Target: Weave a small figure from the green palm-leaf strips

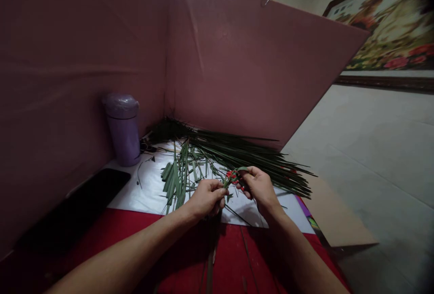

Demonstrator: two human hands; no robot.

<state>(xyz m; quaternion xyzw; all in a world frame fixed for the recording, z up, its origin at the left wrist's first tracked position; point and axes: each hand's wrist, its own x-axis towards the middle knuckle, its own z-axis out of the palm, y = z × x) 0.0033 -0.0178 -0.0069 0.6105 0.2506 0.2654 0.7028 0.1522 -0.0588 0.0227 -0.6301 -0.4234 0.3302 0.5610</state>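
Between both hands is a green leaf strip (pixel 242 168), looped at its top, with several thin strips gathered around it. My left hand (pixel 209 198) pinches the lower part of these leaf strips. My right hand (pixel 257 187) grips the upper end of the strip, its fingers curled. A small red piece (pixel 232 176) shows among the strips between the hands; what it is I cannot make out. Beyond the hands lies a large bundle of long dark green leaves (pixel 251 151). Shorter cut leaf pieces (pixel 172 181) lie spread to the left of it.
A purple lidded tumbler (pixel 124 133) stands at the left, near a black flat object (pixel 77 208). Pink panels (pixel 237 59) rise behind the white sheet (pixel 125 199) and red table surface (pixel 132 239). Cardboard (pixel 342 212) lies at right, below a framed picture (pixel 389 27).
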